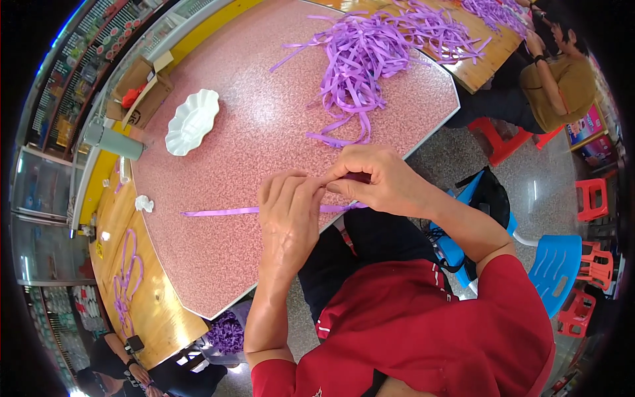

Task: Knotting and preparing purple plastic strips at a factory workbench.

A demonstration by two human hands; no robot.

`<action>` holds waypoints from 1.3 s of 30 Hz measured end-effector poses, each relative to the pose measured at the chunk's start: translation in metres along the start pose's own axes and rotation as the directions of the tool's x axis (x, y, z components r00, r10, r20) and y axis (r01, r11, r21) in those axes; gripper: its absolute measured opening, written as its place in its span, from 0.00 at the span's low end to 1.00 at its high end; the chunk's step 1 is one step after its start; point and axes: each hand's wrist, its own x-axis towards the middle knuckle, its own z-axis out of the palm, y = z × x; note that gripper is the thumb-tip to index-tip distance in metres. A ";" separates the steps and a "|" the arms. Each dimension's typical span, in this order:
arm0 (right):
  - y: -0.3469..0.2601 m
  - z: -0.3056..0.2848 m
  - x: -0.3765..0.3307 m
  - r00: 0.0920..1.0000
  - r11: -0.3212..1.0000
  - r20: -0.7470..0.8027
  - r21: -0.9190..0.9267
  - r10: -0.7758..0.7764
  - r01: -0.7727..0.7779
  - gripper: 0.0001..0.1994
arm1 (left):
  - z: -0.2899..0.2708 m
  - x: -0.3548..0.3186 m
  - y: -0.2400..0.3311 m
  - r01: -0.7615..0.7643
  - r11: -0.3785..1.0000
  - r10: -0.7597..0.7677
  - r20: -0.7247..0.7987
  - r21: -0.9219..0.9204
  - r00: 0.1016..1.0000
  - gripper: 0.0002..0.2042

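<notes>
My left hand and my right hand meet above the near edge of the pink speckled table. Both are closed, with thumbs and fingers pinched together and fingertips touching. Between them they grip a narrow purple ribbon; the exact pinch point is hidden by my fingers. One end of the ribbon stretches out to the left across the tabletop. Another stretch shows just under my right hand, by the table edge. Beyond my hands lies a large tangled heap of purple ribbons.
A white scalloped dish, a green bottle, a cardboard box and crumpled tissue sit to the left. A bin of purple pieces stands below the table. Other people sit far right and lower left. Stools stand right.
</notes>
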 end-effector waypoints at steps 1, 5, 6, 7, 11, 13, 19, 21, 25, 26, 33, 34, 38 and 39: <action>0.001 -0.001 0.000 1.000 1.000 0.012 0.018 -0.005 0.005 0.05 | -0.002 0.000 -0.004 -0.042 0.999 0.041 0.014 0.033 0.999 0.12; 0.000 -0.004 0.003 0.998 0.998 0.063 -0.055 0.009 -0.005 0.05 | -0.006 0.000 -0.004 -0.048 0.997 0.048 -0.002 -0.055 0.999 0.08; 0.002 -0.002 0.003 0.998 0.998 0.044 -0.047 -0.034 0.036 0.04 | -0.007 -0.001 -0.005 -0.052 0.997 0.052 0.003 -0.061 0.999 0.08; 0.002 0.000 0.003 0.996 0.996 0.028 -0.038 -0.079 0.080 0.04 | -0.009 -0.003 -0.006 0.024 0.991 -0.022 0.019 -0.135 1.000 0.07; 0.003 0.000 0.005 0.997 0.997 -0.007 0.006 -0.078 0.078 0.03 | -0.009 -0.009 -0.011 0.271 0.876 -0.242 0.123 -0.398 0.962 0.05; 0.000 0.000 0.004 0.998 0.997 -0.008 0.036 -0.067 0.068 0.03 | -0.008 -0.015 -0.014 0.354 0.774 -0.304 0.182 -0.525 0.935 0.05; 0.001 0.000 0.000 1.000 0.997 -0.007 0.076 -0.022 0.022 0.04 | 0.007 -0.018 -0.010 0.450 0.599 -0.309 0.327 -0.663 0.893 0.06; -0.003 -0.003 0.003 0.999 0.980 -0.029 0.197 0.034 -0.027 0.05 | 0.015 -0.013 0.000 0.364 0.775 -0.289 0.223 -0.517 0.931 0.07; -0.004 -0.021 0.007 0.990 0.926 -0.094 0.372 0.106 -0.064 0.05 | 0.027 -0.010 -0.003 -0.074 0.994 0.089 0.228 -0.076 0.969 0.11; -0.008 -0.027 0.007 0.984 0.930 -0.132 0.361 0.116 -0.061 0.05 | 0.030 -0.012 -0.007 -0.114 0.986 0.136 0.197 -0.118 0.971 0.11; 0.007 -0.054 0.002 0.894 0.912 -0.407 -0.411 -0.186 0.003 0.11 | 0.015 -0.017 -0.004 0.496 0.748 -0.343 0.384 -0.441 0.858 0.06; 0.002 -0.050 0.002 0.855 0.683 -0.334 -0.730 -0.396 0.031 0.14 | 0.012 -0.017 -0.006 0.498 0.748 -0.349 0.378 -0.438 0.857 0.06; 0.001 -0.017 -0.010 0.913 0.797 0.011 -0.485 -0.407 0.361 0.15 | 0.001 -0.010 -0.009 0.610 0.547 -0.357 0.499 -0.573 0.789 0.09; 0.009 -0.008 -0.015 0.927 0.832 0.059 -0.422 -0.372 0.360 0.15 | -0.002 -0.008 -0.009 0.677 0.414 -0.369 0.568 -0.608 0.736 0.09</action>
